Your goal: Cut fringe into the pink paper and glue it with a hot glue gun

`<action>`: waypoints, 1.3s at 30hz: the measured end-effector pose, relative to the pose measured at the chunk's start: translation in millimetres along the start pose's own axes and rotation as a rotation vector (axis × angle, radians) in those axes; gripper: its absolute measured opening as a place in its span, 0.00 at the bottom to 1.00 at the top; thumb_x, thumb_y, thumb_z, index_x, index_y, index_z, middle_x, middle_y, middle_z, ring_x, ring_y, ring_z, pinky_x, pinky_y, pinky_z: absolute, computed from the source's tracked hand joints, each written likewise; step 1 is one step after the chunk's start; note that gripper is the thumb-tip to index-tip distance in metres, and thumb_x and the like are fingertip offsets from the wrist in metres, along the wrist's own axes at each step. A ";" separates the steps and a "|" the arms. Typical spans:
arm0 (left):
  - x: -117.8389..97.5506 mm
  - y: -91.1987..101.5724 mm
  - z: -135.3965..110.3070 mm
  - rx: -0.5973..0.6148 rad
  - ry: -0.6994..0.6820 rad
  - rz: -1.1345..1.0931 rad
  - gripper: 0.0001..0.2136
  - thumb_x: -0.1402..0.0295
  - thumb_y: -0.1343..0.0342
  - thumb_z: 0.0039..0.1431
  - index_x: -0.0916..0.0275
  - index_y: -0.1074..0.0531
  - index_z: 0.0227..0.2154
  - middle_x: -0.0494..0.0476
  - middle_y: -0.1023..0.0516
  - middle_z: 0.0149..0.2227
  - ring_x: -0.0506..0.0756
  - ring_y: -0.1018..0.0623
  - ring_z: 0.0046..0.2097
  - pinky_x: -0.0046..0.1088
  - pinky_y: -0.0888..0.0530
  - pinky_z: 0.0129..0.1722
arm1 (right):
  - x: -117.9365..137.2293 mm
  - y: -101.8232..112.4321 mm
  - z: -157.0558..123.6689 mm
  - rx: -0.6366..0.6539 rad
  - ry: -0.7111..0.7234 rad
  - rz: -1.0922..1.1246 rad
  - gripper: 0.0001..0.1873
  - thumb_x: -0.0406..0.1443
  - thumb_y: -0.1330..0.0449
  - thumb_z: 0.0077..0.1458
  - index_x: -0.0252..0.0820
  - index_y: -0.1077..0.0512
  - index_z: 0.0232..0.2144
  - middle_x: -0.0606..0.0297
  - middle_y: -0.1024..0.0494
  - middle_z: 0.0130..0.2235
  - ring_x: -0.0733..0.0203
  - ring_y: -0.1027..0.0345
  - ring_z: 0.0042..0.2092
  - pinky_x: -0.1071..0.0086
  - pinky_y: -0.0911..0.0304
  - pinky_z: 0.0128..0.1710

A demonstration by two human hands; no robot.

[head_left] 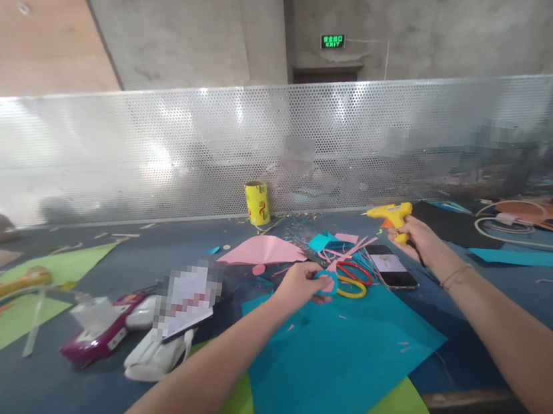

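My right hand [415, 236] is closed around the handle of a yellow hot glue gun [390, 214], its nozzle pointing left above the table. Between the fingers of my left hand [300, 282] is a small paper disc [328, 283], blue at the rim with a pink middle. Just right of the disc lie scissors [355, 284] with red and yellow handles, their blades partly covered. Under my left hand spreads a large blue paper sheet [337, 369]. Pink folded paper [263, 251] and a small pink circle [258, 270] lie left of the scissors.
A phone [393, 267] lies below the glue gun. A yellow cardboard roll [257, 203] stands by the perforated metal screen [187, 149]. At the left are a purple power strip [102, 337] and green paper [72, 266]. Cables [529, 239] lie at the far right.
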State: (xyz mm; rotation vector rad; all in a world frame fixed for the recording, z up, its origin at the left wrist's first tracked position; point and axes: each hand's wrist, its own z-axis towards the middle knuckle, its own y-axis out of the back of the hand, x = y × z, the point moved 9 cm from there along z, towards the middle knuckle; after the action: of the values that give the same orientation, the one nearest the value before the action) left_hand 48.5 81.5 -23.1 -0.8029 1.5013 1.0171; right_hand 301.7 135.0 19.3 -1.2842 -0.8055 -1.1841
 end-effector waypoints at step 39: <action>-8.8 0.5 3.9 -0.018 -0.305 0.792 0.18 0.56 0.53 0.52 0.64 0.33 0.16 0.49 0.36 0.16 0.47 0.38 0.22 0.24 0.47 0.23 | -54.4 -22.8 1.9 0.154 -0.122 -0.237 0.05 0.31 0.41 0.37 0.37 0.35 0.22 0.73 0.37 0.12 0.73 0.46 0.14 0.79 0.53 0.11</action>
State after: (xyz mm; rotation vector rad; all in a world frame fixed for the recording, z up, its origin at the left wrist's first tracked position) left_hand 51.1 84.9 -14.5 -0.0160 1.5576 1.6431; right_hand 266.4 150.3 -25.4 -1.1654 -1.1419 -1.2115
